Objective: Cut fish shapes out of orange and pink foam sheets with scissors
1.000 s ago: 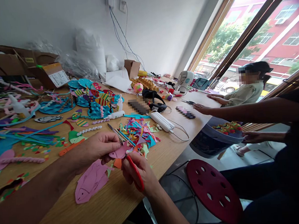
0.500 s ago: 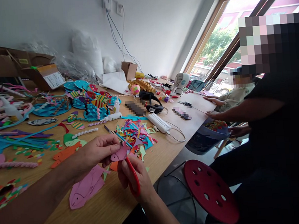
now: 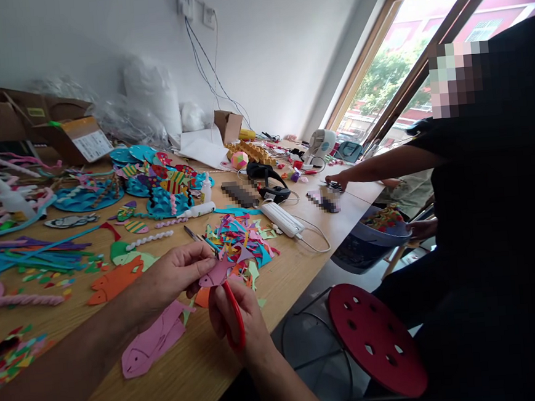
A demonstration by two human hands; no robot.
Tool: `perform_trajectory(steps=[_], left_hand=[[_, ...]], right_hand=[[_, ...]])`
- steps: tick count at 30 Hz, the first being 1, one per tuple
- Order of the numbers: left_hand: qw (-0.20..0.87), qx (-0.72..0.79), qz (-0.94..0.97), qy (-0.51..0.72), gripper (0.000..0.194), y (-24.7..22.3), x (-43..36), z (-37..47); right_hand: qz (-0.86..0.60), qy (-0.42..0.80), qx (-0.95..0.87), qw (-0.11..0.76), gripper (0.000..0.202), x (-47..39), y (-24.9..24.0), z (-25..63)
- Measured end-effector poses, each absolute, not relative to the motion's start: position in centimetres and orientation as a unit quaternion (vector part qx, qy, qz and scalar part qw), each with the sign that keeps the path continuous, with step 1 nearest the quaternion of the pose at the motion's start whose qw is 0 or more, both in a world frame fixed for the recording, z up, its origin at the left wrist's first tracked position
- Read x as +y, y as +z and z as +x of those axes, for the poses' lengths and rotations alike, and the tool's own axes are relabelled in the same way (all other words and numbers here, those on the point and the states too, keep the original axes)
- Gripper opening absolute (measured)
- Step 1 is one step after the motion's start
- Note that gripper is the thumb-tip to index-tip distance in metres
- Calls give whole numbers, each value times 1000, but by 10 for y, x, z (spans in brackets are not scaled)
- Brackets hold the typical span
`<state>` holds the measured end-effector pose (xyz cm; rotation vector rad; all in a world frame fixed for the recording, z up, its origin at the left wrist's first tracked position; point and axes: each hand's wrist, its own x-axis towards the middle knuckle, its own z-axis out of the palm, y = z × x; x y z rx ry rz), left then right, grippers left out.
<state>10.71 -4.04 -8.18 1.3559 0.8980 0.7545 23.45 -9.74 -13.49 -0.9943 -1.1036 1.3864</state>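
Observation:
My left hand (image 3: 192,267) pinches a small pink paper fish (image 3: 215,275) by its upper edge, above the table's front part. Red-handled scissors (image 3: 235,317) are held in my right hand (image 3: 247,322), just below the fish; their blades are mostly hidden by the fish and fingers. A larger pink paper piece with a drawn fish (image 3: 156,342) lies on the wooden table (image 3: 184,380) below my left wrist. Orange paper fish (image 3: 114,282) and a green one (image 3: 128,255) rest left of my left hand. Behind my hands is a pile of coloured paper scraps (image 3: 242,236).
A white power bank (image 3: 282,219) with a cable, glue bottles, blue decorated plates (image 3: 168,203) and cardboard boxes (image 3: 77,141) crowd the table. At the right stand a red stool (image 3: 375,340), a dark bin (image 3: 363,245) and a person in black (image 3: 495,207).
The person in black has reached over the table, and their hand is now on the black scissors there. My hands hold nearly the same pose; the view has shifted slightly.

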Motion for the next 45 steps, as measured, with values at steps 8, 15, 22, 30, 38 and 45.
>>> perform_trajectory(steps=[8,15,22,30,38,45], left_hand=[[592,401,617,330,26,-77,-36,101],[559,420,642,314,22,-72,-36,101],[483,419,722,265,19,-75,-30,99],[494,413,686,339,21,-77,-34,104],[485,405,685,364,22,-72,-31,98],[480,393,715,321,19,-76,-28,93]], right_hand=[[-406,589,-473,515,51,-87,-136,245],[-419,517,-477,574,36,-76,-121,265],[-433,536,-515,510,28,-62,-96,266],[-424,531,-494,542,24,-61,-104,254],[-441,513,-514,528,22,-65,-99,259],[-405,522,-537,525,25,-56,-93,257]])
